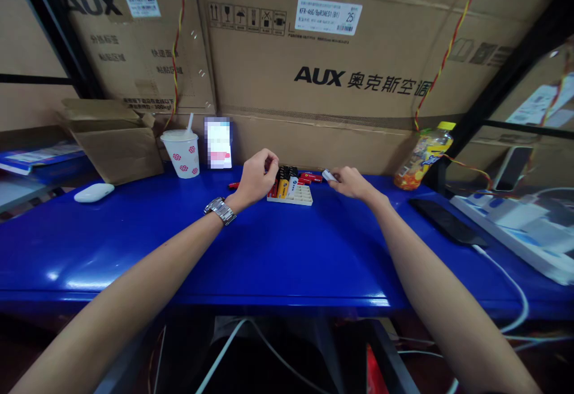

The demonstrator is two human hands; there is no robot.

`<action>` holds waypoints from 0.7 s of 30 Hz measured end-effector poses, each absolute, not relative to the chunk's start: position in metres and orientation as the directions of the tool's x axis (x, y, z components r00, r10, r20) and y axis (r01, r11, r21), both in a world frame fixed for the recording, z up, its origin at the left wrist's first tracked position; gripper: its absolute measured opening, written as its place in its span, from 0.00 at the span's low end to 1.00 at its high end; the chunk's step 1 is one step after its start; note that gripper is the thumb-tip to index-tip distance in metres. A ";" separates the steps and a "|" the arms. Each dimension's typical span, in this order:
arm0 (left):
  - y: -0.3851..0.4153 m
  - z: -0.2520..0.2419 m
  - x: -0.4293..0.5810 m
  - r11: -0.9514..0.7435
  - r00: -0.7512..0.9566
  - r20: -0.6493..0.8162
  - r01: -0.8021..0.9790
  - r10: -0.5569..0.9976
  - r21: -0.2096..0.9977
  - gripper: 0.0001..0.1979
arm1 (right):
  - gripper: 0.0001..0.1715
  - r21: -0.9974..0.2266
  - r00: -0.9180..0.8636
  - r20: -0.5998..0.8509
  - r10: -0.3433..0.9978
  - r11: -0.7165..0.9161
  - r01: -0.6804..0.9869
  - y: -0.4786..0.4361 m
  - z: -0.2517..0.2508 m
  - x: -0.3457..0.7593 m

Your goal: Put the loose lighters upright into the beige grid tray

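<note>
A small white tray (290, 200) with square compartments stands on the blue table. Several lighters are upright in it, among them a yellow lighter (283, 188) and a white lighter (293, 186); its right part shows bare compartments. My left hand (259, 177) is at the tray's left side with fingers curled together, and what they hold, if anything, is hidden. To the right of the tray, my right hand (348, 182) grips a white lighter (329, 176). Red lighters (311, 177) lie behind the tray's right side, next to that lighter. Another red object (234, 185) shows left of my left wrist.
A paper cup (182, 152), a lit phone (219, 143), a paper bag (117, 143) and a white case (94, 192) stand or lie left. On the right are a bottle (424, 156), a black phone (443, 220) and a power strip (515, 232). Cardboard boxes (341, 41) rise behind.
</note>
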State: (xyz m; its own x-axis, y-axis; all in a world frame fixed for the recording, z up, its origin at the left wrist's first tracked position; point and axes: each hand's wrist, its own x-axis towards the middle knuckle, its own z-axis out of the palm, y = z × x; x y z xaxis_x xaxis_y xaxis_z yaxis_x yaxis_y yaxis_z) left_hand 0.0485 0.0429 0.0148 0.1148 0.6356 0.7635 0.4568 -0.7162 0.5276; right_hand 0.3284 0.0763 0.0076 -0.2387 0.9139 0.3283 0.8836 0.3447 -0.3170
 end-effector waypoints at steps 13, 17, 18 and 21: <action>0.027 0.022 0.061 -0.779 0.290 0.771 0.493 0.566 0.387 0.07 | 0.25 -0.802 -0.449 0.406 0.796 0.546 0.242 0.032 0.023 0.239; 0.027 0.023 0.060 -0.738 0.142 0.764 0.417 0.630 0.531 0.07 | 0.24 -0.720 -0.427 0.428 0.796 0.586 0.372 0.037 0.018 0.244; 0.027 0.023 0.060 -0.726 0.101 0.750 0.364 0.654 0.584 0.07 | 0.25 -0.701 -0.393 0.446 0.804 0.587 0.405 0.040 0.017 0.249; 0.031 0.024 0.058 -0.690 0.039 0.706 0.258 0.707 0.676 0.07 | 0.30 -0.680 -0.249 0.503 0.828 0.557 0.476 0.052 0.012 0.266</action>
State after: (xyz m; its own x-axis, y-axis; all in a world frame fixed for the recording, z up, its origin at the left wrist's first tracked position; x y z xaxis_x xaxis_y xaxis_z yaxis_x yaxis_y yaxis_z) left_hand 0.0583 0.0309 0.0236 0.0389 0.7069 0.7062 0.2580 -0.6899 0.6764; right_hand 0.2660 0.0518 0.0120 -0.2487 0.8276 0.5031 0.4764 0.5568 -0.6805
